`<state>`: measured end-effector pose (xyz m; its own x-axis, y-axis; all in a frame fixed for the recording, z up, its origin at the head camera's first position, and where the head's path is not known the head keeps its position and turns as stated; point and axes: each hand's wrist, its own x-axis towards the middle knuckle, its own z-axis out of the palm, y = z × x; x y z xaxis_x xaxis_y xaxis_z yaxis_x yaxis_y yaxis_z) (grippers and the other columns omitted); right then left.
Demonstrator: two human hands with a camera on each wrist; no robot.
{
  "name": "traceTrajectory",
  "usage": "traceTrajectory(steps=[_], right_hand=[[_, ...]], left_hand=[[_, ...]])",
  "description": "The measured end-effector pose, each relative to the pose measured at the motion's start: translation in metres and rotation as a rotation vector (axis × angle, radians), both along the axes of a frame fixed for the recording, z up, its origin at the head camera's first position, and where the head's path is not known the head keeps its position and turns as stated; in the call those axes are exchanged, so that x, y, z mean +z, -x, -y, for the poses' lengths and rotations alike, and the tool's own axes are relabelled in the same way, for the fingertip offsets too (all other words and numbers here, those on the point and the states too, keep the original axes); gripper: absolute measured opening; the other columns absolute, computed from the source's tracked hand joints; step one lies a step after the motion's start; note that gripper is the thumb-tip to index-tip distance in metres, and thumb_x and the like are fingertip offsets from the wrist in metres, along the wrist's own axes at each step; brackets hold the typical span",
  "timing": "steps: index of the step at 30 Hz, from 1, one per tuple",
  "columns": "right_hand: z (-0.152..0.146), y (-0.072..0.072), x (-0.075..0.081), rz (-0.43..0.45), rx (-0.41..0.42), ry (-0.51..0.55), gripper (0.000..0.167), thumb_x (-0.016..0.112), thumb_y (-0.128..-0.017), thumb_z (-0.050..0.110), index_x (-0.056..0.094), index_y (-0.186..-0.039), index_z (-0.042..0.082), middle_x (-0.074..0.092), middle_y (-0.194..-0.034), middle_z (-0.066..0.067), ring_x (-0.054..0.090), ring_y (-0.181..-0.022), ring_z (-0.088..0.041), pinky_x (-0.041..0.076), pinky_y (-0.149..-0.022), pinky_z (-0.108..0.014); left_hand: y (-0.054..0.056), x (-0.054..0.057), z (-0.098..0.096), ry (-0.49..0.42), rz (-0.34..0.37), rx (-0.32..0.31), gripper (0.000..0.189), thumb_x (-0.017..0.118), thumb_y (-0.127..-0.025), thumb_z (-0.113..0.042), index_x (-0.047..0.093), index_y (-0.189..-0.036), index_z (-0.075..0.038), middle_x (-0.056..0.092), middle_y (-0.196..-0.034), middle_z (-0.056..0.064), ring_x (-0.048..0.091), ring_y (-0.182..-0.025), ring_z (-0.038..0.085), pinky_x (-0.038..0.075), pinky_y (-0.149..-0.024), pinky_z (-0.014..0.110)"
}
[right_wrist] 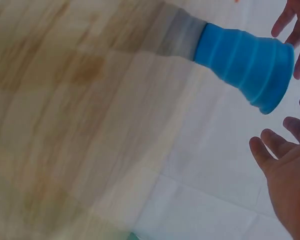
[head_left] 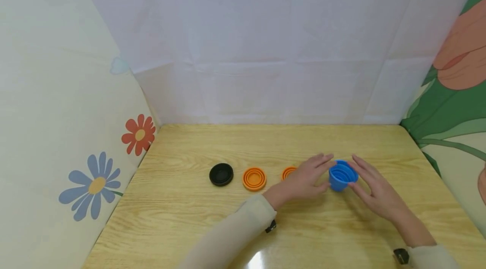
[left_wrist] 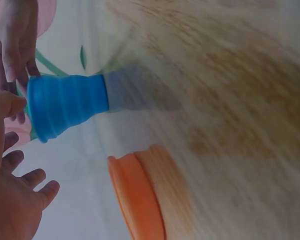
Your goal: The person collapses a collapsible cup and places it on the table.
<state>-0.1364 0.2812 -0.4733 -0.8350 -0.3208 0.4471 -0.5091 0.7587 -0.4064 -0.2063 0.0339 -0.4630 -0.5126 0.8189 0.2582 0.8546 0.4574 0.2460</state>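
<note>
A blue collapsible cup point(head_left: 338, 182) stands upright and extended on the table, its ridged wall flaring up to a wide rim. My left hand point(head_left: 307, 178) is at the cup's left, fingers spread and fairly straight. On the opposite side, my right hand point(head_left: 379, 195) has its fingers extended near the rim. In the left wrist view, the left thumb lies close to the rim of the cup point(left_wrist: 67, 105); whether it touches cannot be told. The right wrist view shows the right hand point(right_wrist: 295, 175) apart from the cup point(right_wrist: 245, 62), palm facing it.
Left of the cup, a folded orange collapsible cup point(head_left: 287, 172) is partly hidden by my left hand. Farther left lie another flat orange one point(head_left: 254, 179) and a black one point(head_left: 221, 174). A white cloth point(head_left: 243, 49) hangs behind the wooden table point(head_left: 182, 218).
</note>
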Motion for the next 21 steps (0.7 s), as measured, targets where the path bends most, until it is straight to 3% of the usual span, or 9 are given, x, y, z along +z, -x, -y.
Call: traceTrajectory(steps=[7, 15, 17, 19, 21], right_hand=[[-0.006, 0.002, -0.004, 0.030, 0.031, -0.053, 0.068, 0.071, -0.096, 0.018, 0.040, -0.156, 0.012, 0.034, -0.161, -0.018, 0.034, -0.144, -0.045, 0.039, -0.102, -0.069], [-0.013, 0.007, -0.012, -0.002, 0.053, -0.128, 0.070, 0.074, -0.093, 0.019, 0.042, -0.155, 0.012, 0.039, -0.158, -0.019, 0.034, -0.145, -0.043, 0.040, -0.100, -0.070], [-0.014, 0.009, -0.015, -0.036, 0.068, -0.143, 0.071, 0.077, -0.090, 0.016, 0.045, -0.153, 0.011, 0.042, -0.156, -0.019, 0.036, -0.145, -0.040, 0.039, -0.109, -0.061], [-0.015, 0.011, -0.018, -0.080, 0.085, -0.150, 0.071, 0.080, -0.085, 0.010, 0.050, -0.149, 0.008, 0.045, -0.153, -0.020, 0.040, -0.143, -0.036, 0.034, -0.119, -0.042], [-0.015, 0.013, -0.020, -0.124, 0.105, -0.156, 0.072, 0.082, -0.079, 0.002, 0.054, -0.145, 0.005, 0.047, -0.151, -0.022, 0.045, -0.140, -0.033, 0.024, -0.120, -0.021]], left_hand=[[0.002, -0.008, -0.013, 0.144, 0.017, 0.043, 0.067, 0.057, -0.103, -0.039, 0.031, -0.160, -0.015, 0.022, -0.168, 0.003, 0.023, -0.153, 0.031, 0.020, -0.125, 0.037], [0.003, -0.009, -0.024, 0.241, -0.049, 0.051, 0.068, 0.055, -0.104, -0.040, 0.027, -0.161, -0.014, 0.021, -0.168, 0.007, 0.025, -0.153, 0.030, 0.021, -0.125, 0.036], [0.003, -0.010, -0.026, 0.234, -0.055, 0.041, 0.068, 0.056, -0.104, -0.037, 0.028, -0.160, -0.011, 0.024, -0.167, 0.010, 0.028, -0.152, 0.028, 0.023, -0.124, 0.034], [0.003, -0.012, -0.027, 0.220, -0.040, 0.038, 0.066, 0.055, -0.105, -0.034, 0.029, -0.159, -0.009, 0.024, -0.166, 0.011, 0.029, -0.151, 0.025, 0.025, -0.122, 0.030], [0.003, -0.013, -0.028, 0.205, -0.022, 0.034, 0.062, 0.053, -0.106, -0.031, 0.030, -0.159, -0.006, 0.024, -0.166, 0.012, 0.030, -0.151, 0.022, 0.026, -0.121, 0.026]])
